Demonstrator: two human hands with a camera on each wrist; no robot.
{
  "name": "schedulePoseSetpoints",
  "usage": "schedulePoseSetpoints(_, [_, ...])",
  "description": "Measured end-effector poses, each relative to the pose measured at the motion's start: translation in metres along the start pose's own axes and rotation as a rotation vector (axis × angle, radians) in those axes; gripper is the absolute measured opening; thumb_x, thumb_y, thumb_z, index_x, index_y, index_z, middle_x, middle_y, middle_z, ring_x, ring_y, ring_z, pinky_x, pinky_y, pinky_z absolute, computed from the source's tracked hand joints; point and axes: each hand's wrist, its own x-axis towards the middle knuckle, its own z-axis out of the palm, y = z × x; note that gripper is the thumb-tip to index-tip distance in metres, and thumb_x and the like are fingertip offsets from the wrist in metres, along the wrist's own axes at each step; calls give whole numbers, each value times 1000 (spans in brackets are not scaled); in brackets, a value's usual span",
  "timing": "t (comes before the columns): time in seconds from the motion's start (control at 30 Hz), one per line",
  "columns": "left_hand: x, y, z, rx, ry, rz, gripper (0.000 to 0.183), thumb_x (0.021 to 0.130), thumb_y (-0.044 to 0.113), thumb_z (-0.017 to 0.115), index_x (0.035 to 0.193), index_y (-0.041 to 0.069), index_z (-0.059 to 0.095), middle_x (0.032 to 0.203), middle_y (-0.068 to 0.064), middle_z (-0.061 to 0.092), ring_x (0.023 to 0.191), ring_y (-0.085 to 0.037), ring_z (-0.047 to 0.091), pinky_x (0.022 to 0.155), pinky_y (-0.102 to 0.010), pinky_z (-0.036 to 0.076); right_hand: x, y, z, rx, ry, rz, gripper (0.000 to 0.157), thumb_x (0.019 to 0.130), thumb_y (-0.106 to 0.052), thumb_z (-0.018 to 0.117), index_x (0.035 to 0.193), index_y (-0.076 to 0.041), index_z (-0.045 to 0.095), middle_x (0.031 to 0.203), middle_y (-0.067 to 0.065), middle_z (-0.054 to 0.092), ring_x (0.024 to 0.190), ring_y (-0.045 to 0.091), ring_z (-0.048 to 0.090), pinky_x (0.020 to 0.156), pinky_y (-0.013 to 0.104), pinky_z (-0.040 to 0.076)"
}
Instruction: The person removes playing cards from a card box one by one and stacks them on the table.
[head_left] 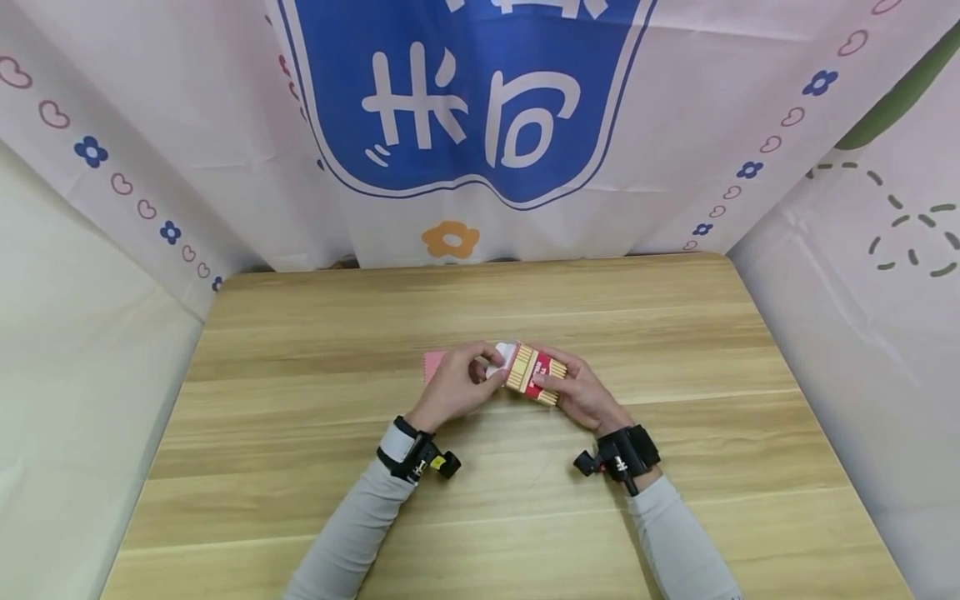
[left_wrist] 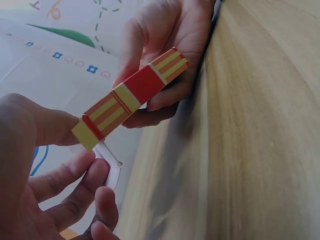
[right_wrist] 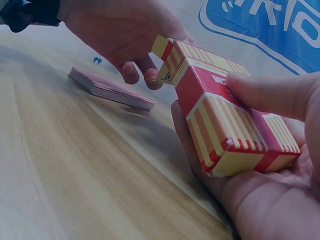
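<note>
My right hand (head_left: 588, 398) holds a small red, yellow and orange striped card box (head_left: 534, 374), the thumb lying on its broad face and the fingers beneath it. The box is tilted, with its far end towards the other hand. At that end a white-lined flap (head_left: 506, 353) stands out, and my left hand (head_left: 454, 385) pinches it between thumb and fingers. In the left wrist view the thumb is at the box's end and the fingertips are against the pale flap (left_wrist: 113, 176). A stack of pink-patterned cards (right_wrist: 111, 92) lies on the table beneath the left hand.
The hands are over a wooden tabletop (head_left: 315, 433). White cloth with a blue printed badge (head_left: 465, 108) hangs behind its far edge, and pale cloth walls stand at both sides. Each wrist wears a black strap with a small camera (head_left: 618, 458).
</note>
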Motion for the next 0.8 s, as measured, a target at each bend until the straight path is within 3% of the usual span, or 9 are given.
schedulePoseSetpoints(0.27, [0,1,-2,-8,-23,12,19,95,33,72,103,15,73,98,2,68,77,-13,61,67,-29,51,0,0,1,-11,1,-10,54,95,3,65,147,-13,60,138,11,58,116,20,66,92,31,58])
schedulePoseSetpoints(0.53, [0,-2,0,-6,-9,12,10,94,23,73,100,16,72,95,3,66,76,-12,59,69,-28,51,0,2,1,-11,-15,-11,55,95,1,66,147,-15,60,137,9,59,116,19,65,92,31,58])
schedulePoseSetpoints(0.8, [0,0,-3,3,-20,-7,11,93,24,73,100,15,73,89,0,66,76,-15,59,67,-30,50,0,1,-1,-6,-12,5,56,95,0,67,149,-11,57,137,11,58,116,20,66,92,32,58])
